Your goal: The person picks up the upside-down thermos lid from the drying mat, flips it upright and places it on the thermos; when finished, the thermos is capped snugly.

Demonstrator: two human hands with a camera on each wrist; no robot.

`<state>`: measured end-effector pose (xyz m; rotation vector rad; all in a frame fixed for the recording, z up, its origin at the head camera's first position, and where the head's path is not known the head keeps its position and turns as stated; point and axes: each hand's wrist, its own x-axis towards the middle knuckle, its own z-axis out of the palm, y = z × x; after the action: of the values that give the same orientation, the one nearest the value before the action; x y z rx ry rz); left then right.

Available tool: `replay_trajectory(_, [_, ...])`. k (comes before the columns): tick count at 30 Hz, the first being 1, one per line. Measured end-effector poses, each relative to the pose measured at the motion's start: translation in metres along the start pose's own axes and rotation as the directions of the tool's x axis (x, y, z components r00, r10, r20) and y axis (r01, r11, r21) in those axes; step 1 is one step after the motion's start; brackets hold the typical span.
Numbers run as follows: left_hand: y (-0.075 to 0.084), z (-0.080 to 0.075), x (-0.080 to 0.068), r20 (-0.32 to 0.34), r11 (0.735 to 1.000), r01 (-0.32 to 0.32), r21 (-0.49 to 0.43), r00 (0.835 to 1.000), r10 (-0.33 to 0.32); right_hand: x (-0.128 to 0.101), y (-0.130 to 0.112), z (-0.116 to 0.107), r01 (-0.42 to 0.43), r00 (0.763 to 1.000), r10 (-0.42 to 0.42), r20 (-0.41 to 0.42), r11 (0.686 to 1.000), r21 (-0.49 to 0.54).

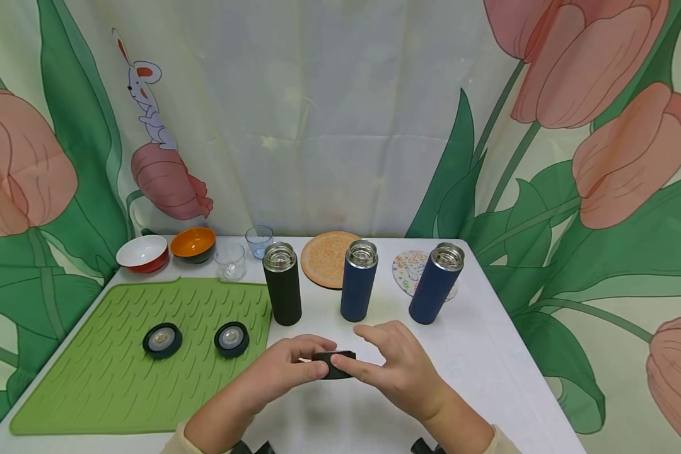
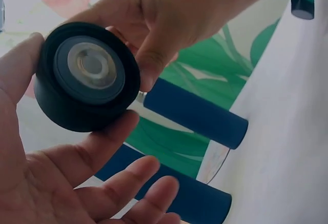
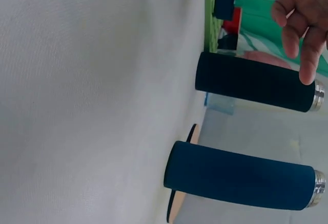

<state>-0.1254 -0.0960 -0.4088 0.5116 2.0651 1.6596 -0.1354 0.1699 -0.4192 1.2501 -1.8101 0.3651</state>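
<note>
Black flask lid (image 1: pixel 336 373), pinched by left hand (image 1: pixel 295 366) and right hand (image 1: pixel 400 369); seemingly being oriented; probably calling next for levelling, middle navy flask (image 1: pixel 359 287) just past twelve o'clock.

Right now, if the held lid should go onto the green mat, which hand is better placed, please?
Probably the left hand: it grips the black lid and is nearer the green mat. The right hand also touches the lid, but is farther from the mat.

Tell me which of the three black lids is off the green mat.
The lid gripped in the left hand and touched by the right hand; the other two lids lie on the green mat.
</note>
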Motion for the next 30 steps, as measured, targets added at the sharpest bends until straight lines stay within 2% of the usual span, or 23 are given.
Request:
replay_trajectory(2, [0.0,0.0,0.0,-0.032,1.0,-0.011,0.016,0.999,0.012,0.0,-0.001,0.0,-0.026,1.0,0.026,0.017,1.0,0.011])
replay_trajectory(6, [0.003,0.0,-0.002,-0.114,0.995,-0.044,0.085,0.992,0.054,-0.002,-0.004,0.0,-0.153,0.986,0.149,0.075,0.988,0.039])
replay_trajectory(10, [0.005,0.0,-0.003,-0.215,0.984,-0.07,0.164,0.971,0.105,-0.005,-0.006,-0.001,-0.329,0.939,0.314,0.137,0.939,0.1])
replay_trajectory(12, [0.005,0.001,-0.003,-0.255,0.977,-0.077,0.197,0.959,0.127,-0.006,-0.009,-0.003,-0.442,0.891,0.415,0.183,0.884,0.149])
replay_trajectory(15, [0.005,0.001,-0.003,-0.303,0.969,-0.074,0.237,0.942,0.146,-0.005,-0.012,-0.007,-0.625,0.777,0.569,0.269,0.75,0.217])
replay_trajectory(17, [0.004,0.002,-0.002,-0.327,0.965,-0.059,0.254,0.934,0.144,-0.004,-0.013,-0.009,-0.714,0.698,0.639,0.323,0.657,0.243])
replay_trajectory(19, [0.004,0.004,-0.002,-0.351,0.964,-0.041,0.263,0.926,0.136,-0.002,-0.013,-0.01,-0.764,0.645,0.671,0.367,0.585,0.273])
replay_trajectory(20, [0.004,0.005,-0.002,-0.363,0.963,-0.031,0.267,0.923,0.131,-0.002,-0.013,-0.01,-0.779,0.627,0.676,0.386,0.558,0.287])
replay_trajectory(24, [0.004,0.008,-0.002,-0.383,0.957,-0.009,0.291,0.915,0.125,0.001,-0.012,-0.01,-0.811,0.585,0.666,0.462,0.486,0.326])
replay_trajectory(30, [0.003,0.011,-0.003,-0.352,0.949,-0.042,0.312,0.923,0.156,0.007,-0.013,-0.01,-0.853,0.521,0.643,0.562,0.405,0.329])
